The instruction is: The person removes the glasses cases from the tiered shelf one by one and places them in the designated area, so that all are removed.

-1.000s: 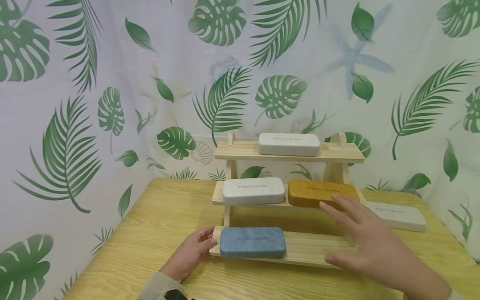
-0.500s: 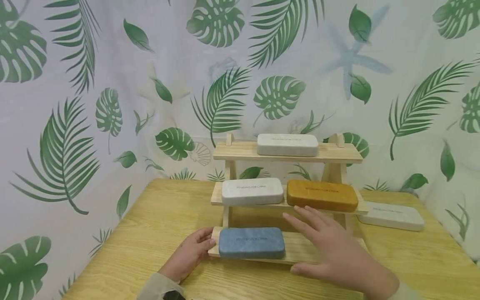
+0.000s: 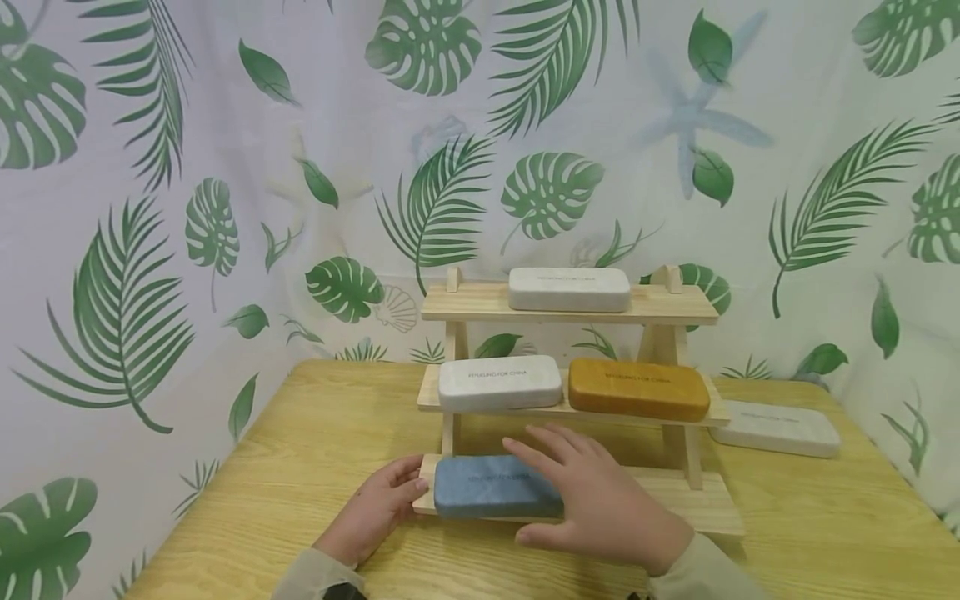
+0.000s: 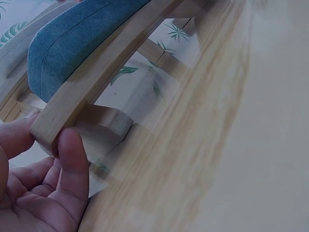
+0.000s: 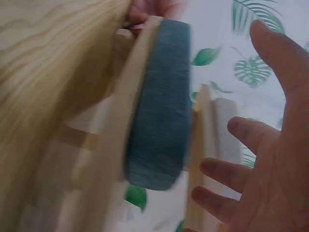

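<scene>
A three-tier wooden display stand (image 3: 708, 498) stands on the table. On its bottom board lies a blue glasses case (image 3: 480, 492), toward the left end. My left hand (image 3: 375, 507) grips the left end of that board; in the left wrist view, thumb and fingers of the left hand (image 4: 50, 186) pinch the board's end beside the blue case (image 4: 72, 43). Over the right end of the blue case hovers my right hand (image 3: 607, 504), fingers spread, hiding part of it. In the right wrist view, a gap separates the right hand (image 5: 275, 159) from the blue case (image 5: 161, 111).
The middle board carries a white case (image 3: 500, 383) and an orange case (image 3: 637, 390) side by side. Another white case (image 3: 568, 289) sits on the top board. To the right of the stand, a pale case (image 3: 776, 427) lies on the wood-grain table (image 3: 300, 450). A leaf-print cloth (image 3: 300, 167) hangs behind.
My right hand has moved left, from in front of the orange case to over the blue case. The left hand keeps its grip on the board, and the cases have stayed in place.
</scene>
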### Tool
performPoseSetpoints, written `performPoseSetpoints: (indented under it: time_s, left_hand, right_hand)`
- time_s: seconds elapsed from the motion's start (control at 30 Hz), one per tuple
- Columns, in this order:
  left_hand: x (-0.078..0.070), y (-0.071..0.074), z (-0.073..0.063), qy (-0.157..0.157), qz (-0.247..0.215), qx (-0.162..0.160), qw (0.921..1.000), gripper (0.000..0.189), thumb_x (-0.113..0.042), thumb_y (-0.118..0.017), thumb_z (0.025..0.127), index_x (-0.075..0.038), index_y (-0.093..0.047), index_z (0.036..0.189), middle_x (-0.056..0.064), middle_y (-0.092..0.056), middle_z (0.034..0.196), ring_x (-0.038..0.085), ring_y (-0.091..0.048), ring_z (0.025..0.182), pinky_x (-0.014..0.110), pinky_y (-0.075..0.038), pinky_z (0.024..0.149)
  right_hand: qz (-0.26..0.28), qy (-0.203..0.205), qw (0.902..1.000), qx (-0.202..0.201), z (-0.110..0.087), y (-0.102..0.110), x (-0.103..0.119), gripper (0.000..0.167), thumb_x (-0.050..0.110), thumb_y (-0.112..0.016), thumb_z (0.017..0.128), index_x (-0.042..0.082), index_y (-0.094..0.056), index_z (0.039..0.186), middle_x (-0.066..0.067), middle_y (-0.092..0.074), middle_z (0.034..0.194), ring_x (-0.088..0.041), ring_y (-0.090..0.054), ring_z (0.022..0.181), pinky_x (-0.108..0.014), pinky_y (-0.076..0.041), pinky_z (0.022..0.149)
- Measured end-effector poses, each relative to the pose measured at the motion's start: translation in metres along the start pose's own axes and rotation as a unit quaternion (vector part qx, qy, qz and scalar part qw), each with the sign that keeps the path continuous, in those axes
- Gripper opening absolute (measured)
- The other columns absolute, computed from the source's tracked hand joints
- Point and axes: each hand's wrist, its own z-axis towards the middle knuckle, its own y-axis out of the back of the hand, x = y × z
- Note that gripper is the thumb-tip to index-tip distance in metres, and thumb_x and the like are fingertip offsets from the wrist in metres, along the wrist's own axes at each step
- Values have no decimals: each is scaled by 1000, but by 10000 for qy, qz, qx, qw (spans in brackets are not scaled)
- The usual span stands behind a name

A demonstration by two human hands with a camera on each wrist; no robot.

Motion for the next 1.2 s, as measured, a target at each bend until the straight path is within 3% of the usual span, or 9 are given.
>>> performPoseSetpoints:
  time_s: [0.2,0.47,0.8,1.2]
  left_hand:
    - [0,0,0,2,-15,27,10000,66,-26,-58,106,5,-28,156,17,-55,137,25,-62,113,39,-55,87]
    - [0,1,0,-4,22,-11,10000,66,-26,-58,106,5,-28,156,17,-54,138,25,-61,113,38,-55,87]
    - [0,0,0,11,133,-15,9999,68,-27,-58,106,6,-27,156,17,-54,137,24,-61,112,36,-55,86]
    - [-1,0,-1,-35,169,11,9999,66,-26,-57,106,6,-28,155,16,-55,137,24,-61,114,36,-54,87]
  right_hand:
    - [-72,-180,9996,211,14,-15,-2,95,87,-54,79,42,-30,159,-5,-36,159,-38,-33,144,-66,-30,109]
    - [-148,-187,9993,272,30,-28,-1,94,79,-64,81,40,-31,159,-6,-40,156,-36,-37,140,-65,-32,108]
    - [-78,-231,9986,475,37,-38,2,95,79,-63,81,34,-35,159,-11,-44,153,-38,-42,136,-63,-37,106]
    - [-807,-44,9962,319,42,-48,8,99,83,-61,79,24,-42,156,-9,-53,141,-33,-49,127,-60,-41,100]
